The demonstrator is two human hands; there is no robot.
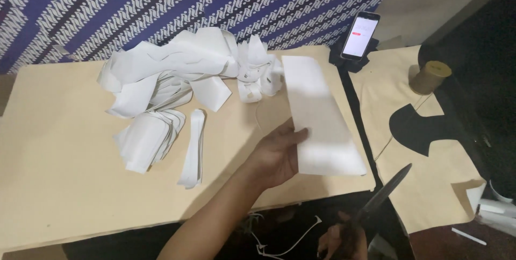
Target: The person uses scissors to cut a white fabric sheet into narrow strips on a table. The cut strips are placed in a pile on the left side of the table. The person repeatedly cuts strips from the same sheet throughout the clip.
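My left hand grips the near left edge of a long white strip of stiff fabric, which lies flat on the tan paper-covered table. Low at the front, my right hand holds a pair of dark scissors; the blades point up and right, toward the strip's near right corner, and are apart from it. A heap of cut white pieces lies at the back of the table. Smaller stacks of white pieces and a narrow strip lie to the left of my left hand.
A phone with a lit screen stands propped at the back right. A brown thread cone and a black fabric piece sit on tan pattern paper at right. Blue patterned cloth hangs behind. White scraps lie below the table edge.
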